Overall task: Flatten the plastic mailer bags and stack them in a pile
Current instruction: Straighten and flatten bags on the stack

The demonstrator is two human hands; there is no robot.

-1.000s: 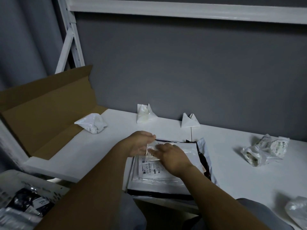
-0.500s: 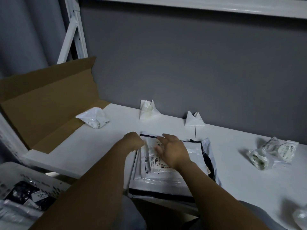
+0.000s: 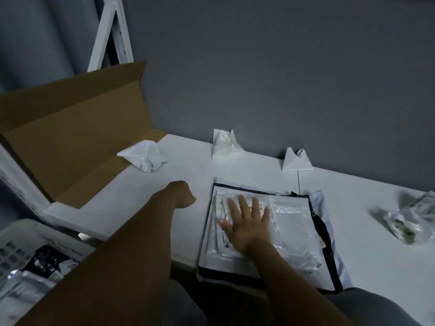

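A pile of flattened mailer bags [image 3: 289,234] lies at the near edge of the white table [image 3: 179,170]. My right hand [image 3: 247,222] presses flat on the top bag with fingers straight and spread. My left hand [image 3: 182,194] is to the left of the pile, over bare table, fingers curled under and holding nothing that I can see. A crumpled white bag [image 3: 143,156] lies farther left, beside the cardboard box. Two more folded white bags [image 3: 224,145] [image 3: 297,160] stand against the wall. Crumpled clear bags [image 3: 409,220] lie at the right.
An open cardboard box [image 3: 70,137] lies on its side at the table's left end. A white crate [image 3: 30,262] with several dark and white bags sits low at the left. A grey wall backs the table.
My left hand has left the pile and moved left toward the crumpled bag. My right hand has spread flat on the top bag and slid nearer. The camera has tilted down.
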